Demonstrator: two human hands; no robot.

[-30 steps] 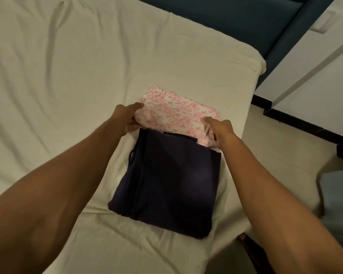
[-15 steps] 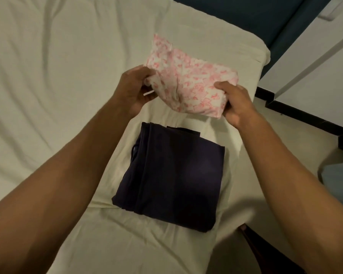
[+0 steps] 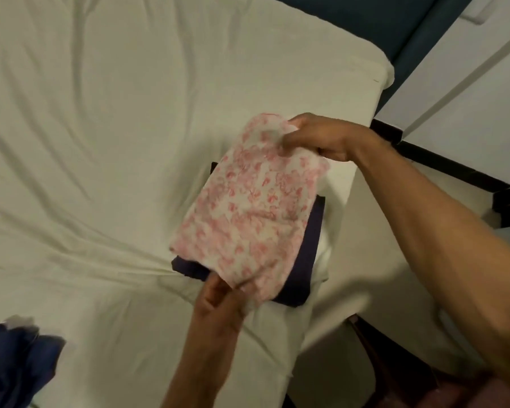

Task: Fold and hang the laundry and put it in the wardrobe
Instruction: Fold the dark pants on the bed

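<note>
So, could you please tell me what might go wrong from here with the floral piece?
The floral piece is held only at two ends, by the right hand and the left hand, so its folds could sag open. The dark stack under it lies near the bed edge; a nudge might push it off.

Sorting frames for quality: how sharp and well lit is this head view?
Head view: dim, warm light; the pink floral cloth and both hands are softly motion-blurred; blue fabric at lower left is badly smeared; wide-angle lens bends the bed edges.
</note>
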